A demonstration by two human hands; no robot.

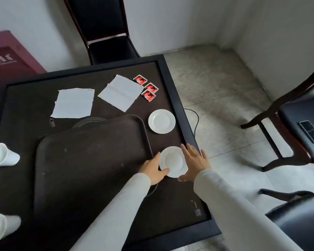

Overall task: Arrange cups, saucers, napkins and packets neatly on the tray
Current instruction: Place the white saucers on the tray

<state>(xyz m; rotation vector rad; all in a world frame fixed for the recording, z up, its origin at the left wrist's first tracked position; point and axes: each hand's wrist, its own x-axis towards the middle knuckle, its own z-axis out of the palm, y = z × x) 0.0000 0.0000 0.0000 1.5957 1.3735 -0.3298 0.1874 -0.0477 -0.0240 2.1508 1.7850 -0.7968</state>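
Observation:
A dark brown tray (91,160) lies in the middle of the table with nothing on it. Right of the tray sits a white saucer (173,161). My left hand (153,169) grips that saucer's left rim, thumb on top. My right hand (195,161) is open, fingers spread, touching or just over its right rim. A second white saucer (161,121) rests farther back. Two white napkins (73,103) (121,92) lie flat at the back. Three red packets (146,87) sit beside the right napkin. Two white cups (2,156) (0,227) lie on their sides at the left edge.
The dark table (172,84) has a raised rim. A black chair (105,29) stands behind it and two more chairs (297,124) (297,218) stand on the right. A cable (196,120) runs on the tiled floor. A maroon box (9,55) is at the back left.

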